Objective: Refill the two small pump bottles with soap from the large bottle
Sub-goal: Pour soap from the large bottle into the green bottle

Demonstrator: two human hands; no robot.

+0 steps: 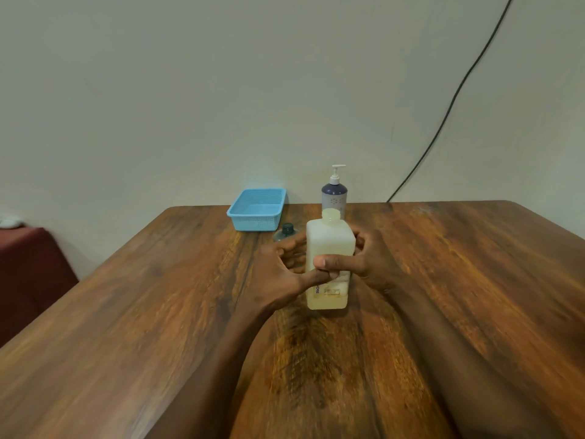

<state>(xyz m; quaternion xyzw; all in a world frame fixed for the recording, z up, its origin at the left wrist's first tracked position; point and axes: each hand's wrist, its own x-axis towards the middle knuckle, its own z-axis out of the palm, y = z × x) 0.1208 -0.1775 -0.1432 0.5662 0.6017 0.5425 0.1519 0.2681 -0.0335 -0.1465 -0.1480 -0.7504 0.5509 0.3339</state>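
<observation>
The large whitish soap bottle [330,242] stands upright in the middle of the wooden table [459,280], its pale cap on. My right hand [370,264] wraps it from the right, thumb across the front. Against its left side lies my left hand [278,274], fingers spread and the thumb reaching under my right thumb. Behind the large bottle stands a dark-blue-and-white pump bottle [334,194] with its white pump fitted. A small teal bottle [286,232] with a dark top shows just behind my left fingers, mostly hidden.
A light blue plastic basket [256,224] sits at the table's far edge, left of the pump bottle. A black cable [443,122] runs down the wall at the right. Dark red furniture [28,274] stands beyond the table's left edge.
</observation>
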